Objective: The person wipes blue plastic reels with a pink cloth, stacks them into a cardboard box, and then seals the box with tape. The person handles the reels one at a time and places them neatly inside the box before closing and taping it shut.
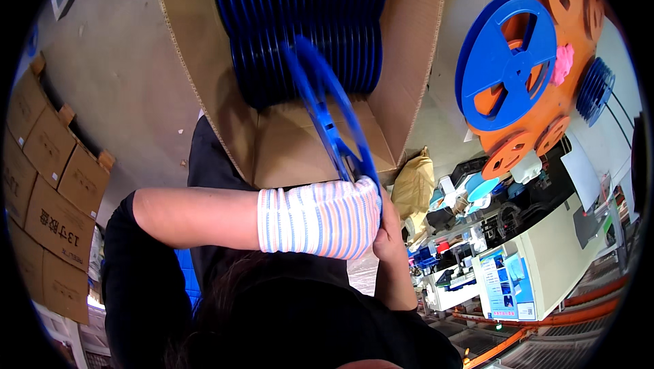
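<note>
One blue reel (327, 124) is pinched by left hand (354, 216) and right hand (388, 234) near one open carton (407, 62).

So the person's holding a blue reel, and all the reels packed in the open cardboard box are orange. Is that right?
Not quite: the packed reels in the open cardboard box are blue, not orange, as the head view shows. The person is indeed holding a blue reel.

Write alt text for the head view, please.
The left hand, in a striped covering, and the bare right hand hold a blue reel at an open cardboard box containing rows of similar reels. Cartons are stacked at far left.
</note>
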{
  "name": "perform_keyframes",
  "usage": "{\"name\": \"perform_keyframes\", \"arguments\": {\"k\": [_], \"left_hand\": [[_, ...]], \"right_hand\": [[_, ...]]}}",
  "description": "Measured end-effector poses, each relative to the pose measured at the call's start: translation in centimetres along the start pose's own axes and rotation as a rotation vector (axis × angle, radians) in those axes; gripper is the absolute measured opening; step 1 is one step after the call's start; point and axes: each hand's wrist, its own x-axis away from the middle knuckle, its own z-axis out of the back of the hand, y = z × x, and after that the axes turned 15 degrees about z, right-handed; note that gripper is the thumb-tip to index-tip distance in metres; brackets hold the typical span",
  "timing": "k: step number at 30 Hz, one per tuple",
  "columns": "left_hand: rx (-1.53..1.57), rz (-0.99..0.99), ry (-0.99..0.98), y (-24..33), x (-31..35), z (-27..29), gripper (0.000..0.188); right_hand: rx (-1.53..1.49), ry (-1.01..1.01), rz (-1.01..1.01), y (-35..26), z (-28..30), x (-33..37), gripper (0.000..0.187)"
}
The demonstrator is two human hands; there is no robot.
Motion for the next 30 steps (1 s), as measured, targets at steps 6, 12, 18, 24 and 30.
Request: {"name": "perform_keyframes", "arguments": {"k": [6, 12, 18, 24, 30], "left_hand": [[-0.19, 0.001, 0.157, 0.3, -0.7, -1.3, 0.026], [0.222, 0.365, 0.485, -8.2, -1.7, -4.0, 0.029], [-0.221, 1.432, 0.259, -21.1, 10.0, -18.9, 0.063], [-0.381, 1.33, 0.018, -19.6, 11.6, -18.9, 0.07], [-0.554, 1.159, -0.001, -16.7, 12.7, -20.4, 0.036]], "right_hand": [[0.039, 0.257, -0.074, 3.9, 1.2, 3.0, 0.054], [0.014, 0.765, 0.105, 7.3, 1.5, 3.0, 0.037], [-0.164, 0.869, 0.348, 7.2, 1.5, 1.1, 0.035], [0.186, 0.745, 0.364, 7.7, 1.0, 1.2, 0.036], [0.74, 0.682, 0.204, 8.0, -0.7, 2.3, 0.048]]}}
